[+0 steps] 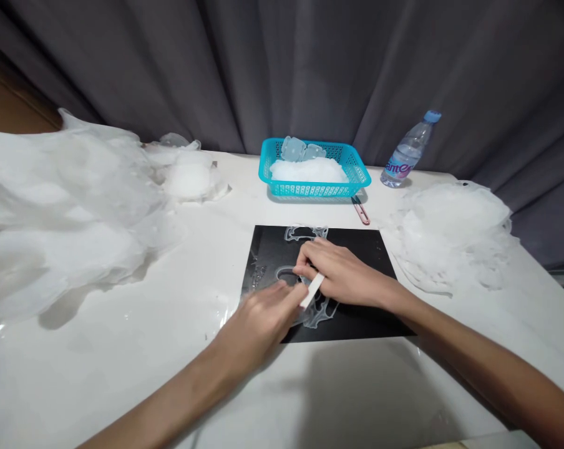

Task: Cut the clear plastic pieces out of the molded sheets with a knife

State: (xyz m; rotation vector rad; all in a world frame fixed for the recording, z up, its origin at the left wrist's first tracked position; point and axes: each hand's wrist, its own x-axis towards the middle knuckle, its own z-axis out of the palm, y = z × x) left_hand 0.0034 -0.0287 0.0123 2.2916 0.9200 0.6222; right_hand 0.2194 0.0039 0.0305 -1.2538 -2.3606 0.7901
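Note:
A thin translucent plastic piece with cut-out shapes (320,315) lies on a black mat (361,321), partly under both hands. My left hand (270,312) is closed at the piece's left side, thumb and fingers pressed together on it; its fingertips are partly hidden. My right hand (345,268) is curled closed above the piece. A flat white strip (312,290) sticks out of its grip, and the strip's lower end meets my left thumb. Another part of clear cut-out plastic (305,234) shows at the mat's top edge.
Behind the mat stands a turquoise basket (314,189) holding white translucent pieces (310,169). Pink-handled thread snips (361,212) lie by it. A water bottle (406,156) stands back right. Heaps of translucent plastic lie left (71,218) and right (455,231) on the white table (170,337).

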